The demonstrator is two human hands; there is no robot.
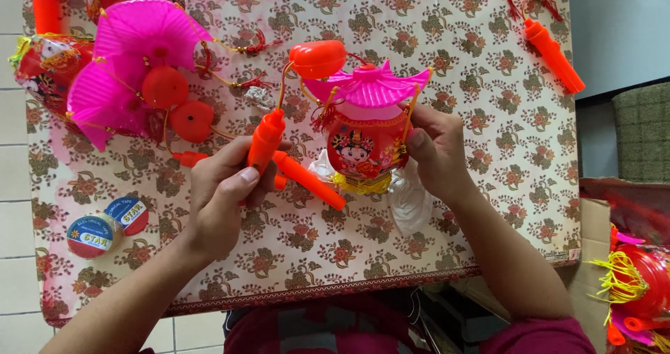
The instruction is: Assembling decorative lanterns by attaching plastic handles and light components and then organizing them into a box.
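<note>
1. While the left hand [223,186] grips an orange handle [266,141], the right hand [436,155] pinches the side of a red toy lantern [364,145] with a pink roof, near the middle of the tabletop [488,103].
2. An orange cap [317,59] sits just behind the lantern.
3. Pink lantern parts [132,54] lie at the far left corner.
4. Two tape rolls [105,228] rest near the left edge.

Two round rolls of tape lie on the tabletop [488,117], below and to the left of the left grip [227,190], near the tabletop's left front corner. The nearer roll [130,214] has a round label split blue over red with a white band across it. The farther roll [91,236] touches it and carries a like blue, white and red round label. A cardboard box [592,235] stands lower right of the right grip [436,152], beyond the tabletop edge.
</note>
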